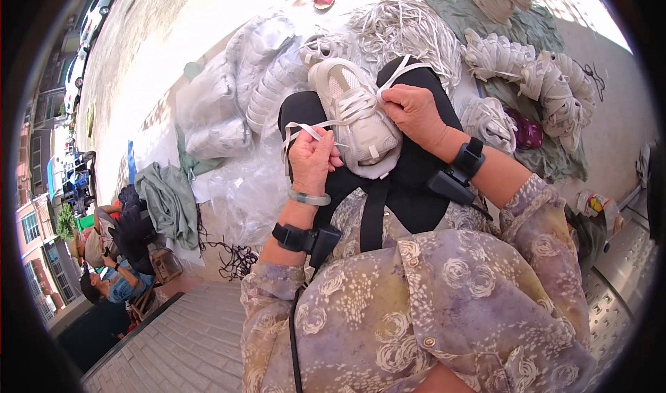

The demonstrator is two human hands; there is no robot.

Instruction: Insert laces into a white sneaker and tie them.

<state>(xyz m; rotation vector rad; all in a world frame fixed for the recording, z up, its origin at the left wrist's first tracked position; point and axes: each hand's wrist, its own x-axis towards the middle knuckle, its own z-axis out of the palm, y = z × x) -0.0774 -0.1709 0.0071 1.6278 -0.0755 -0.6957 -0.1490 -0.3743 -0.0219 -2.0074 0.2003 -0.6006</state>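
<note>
A pale grey-white sneaker [371, 136] rests between my black-clad knees, its mesh end pointing away from me. White shoelace [357, 107] crosses its upper in several rows. At the shoe's left side my left hand [313, 158] is closed on one lace end, with a thin pale tip sticking out beside the fingers. My right hand [415, 115] pinches the lace against the shoe's right edge, and a loop of that lace [404, 67] runs up over my right knee.
A big heap of white laces [406, 29] lies ahead. Plastic-wrapped pale shoes [215, 105] are at the left, bundled laces [548, 81] on green cloth at the right. A green garment [166, 202] lies left. Another person [121, 282] sits far left.
</note>
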